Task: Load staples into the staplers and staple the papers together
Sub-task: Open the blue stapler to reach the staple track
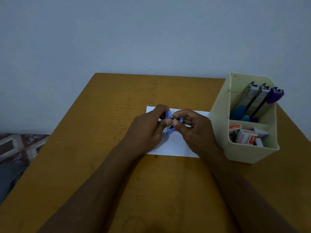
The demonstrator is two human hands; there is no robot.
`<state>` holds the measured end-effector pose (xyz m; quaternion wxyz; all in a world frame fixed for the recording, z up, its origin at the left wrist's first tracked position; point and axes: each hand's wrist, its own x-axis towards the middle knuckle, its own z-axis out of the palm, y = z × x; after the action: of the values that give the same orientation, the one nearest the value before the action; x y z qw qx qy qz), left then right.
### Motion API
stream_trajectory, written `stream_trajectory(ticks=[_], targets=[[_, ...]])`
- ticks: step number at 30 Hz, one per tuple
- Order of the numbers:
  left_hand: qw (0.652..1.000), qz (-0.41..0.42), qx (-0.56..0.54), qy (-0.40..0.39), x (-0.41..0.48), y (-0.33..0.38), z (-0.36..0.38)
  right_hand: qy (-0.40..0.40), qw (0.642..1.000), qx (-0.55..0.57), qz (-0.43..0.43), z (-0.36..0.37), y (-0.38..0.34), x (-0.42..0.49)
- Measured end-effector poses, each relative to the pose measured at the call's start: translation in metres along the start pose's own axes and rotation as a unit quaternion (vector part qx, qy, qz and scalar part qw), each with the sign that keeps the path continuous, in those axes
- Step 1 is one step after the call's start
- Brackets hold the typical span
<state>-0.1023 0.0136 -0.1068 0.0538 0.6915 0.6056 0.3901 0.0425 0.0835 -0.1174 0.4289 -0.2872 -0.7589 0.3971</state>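
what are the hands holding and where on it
A blue stapler, above the paper: the left grip holds its body, the right grip pinches the metal part at its far end.

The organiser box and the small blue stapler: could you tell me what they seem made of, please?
The organiser box looks like matte cream plastic: thin even walls, rounded corners. The small blue stapler, held by the left hand and right hand, seems smooth blue plastic over bare metal, which glints near its middle.
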Motion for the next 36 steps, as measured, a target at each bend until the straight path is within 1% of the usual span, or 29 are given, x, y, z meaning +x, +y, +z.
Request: stream_trajectory(ticks=[7, 13, 15, 18, 22, 26, 29, 33, 36], targets=[[1.000, -0.007, -0.022, -0.004, -0.001, -0.001, -0.001, 0.012, 1.000, -0.008, -0.020, 0.000, -0.002, -0.001], [0.999, -0.012, -0.044, -0.005, -0.001, 0.000, 0.000, 0.012, 1.000, -0.015, -0.015, 0.001, -0.005, -0.001], [0.998, -0.026, -0.058, 0.000, -0.001, 0.000, -0.001, 0.020, 0.999, -0.026, -0.005, 0.001, -0.005, -0.001], [0.995, -0.055, -0.081, 0.010, -0.001, -0.004, -0.004, 0.028, 1.000, -0.005, 0.002, 0.001, -0.006, -0.001], [0.993, -0.067, -0.098, 0.012, -0.001, -0.006, -0.007, 0.027, 1.000, 0.002, -0.004, 0.003, -0.005, -0.001], [0.987, -0.085, -0.135, 0.030, -0.002, -0.006, -0.008, 0.032, 0.999, 0.001, 0.013, 0.004, -0.002, 0.000], [0.978, -0.101, -0.177, 0.043, -0.002, -0.005, -0.013, 0.032, 0.997, 0.046, 0.047, 0.004, -0.002, 0.001], [0.976, -0.095, -0.192, 0.033, -0.003, -0.001, -0.016, 0.040, 0.993, 0.078, 0.073, 0.004, -0.002, 0.001], [0.974, -0.097, -0.202, 0.037, -0.002, 0.002, -0.017, 0.042, 0.993, 0.069, 0.080, 0.003, 0.000, 0.002]])
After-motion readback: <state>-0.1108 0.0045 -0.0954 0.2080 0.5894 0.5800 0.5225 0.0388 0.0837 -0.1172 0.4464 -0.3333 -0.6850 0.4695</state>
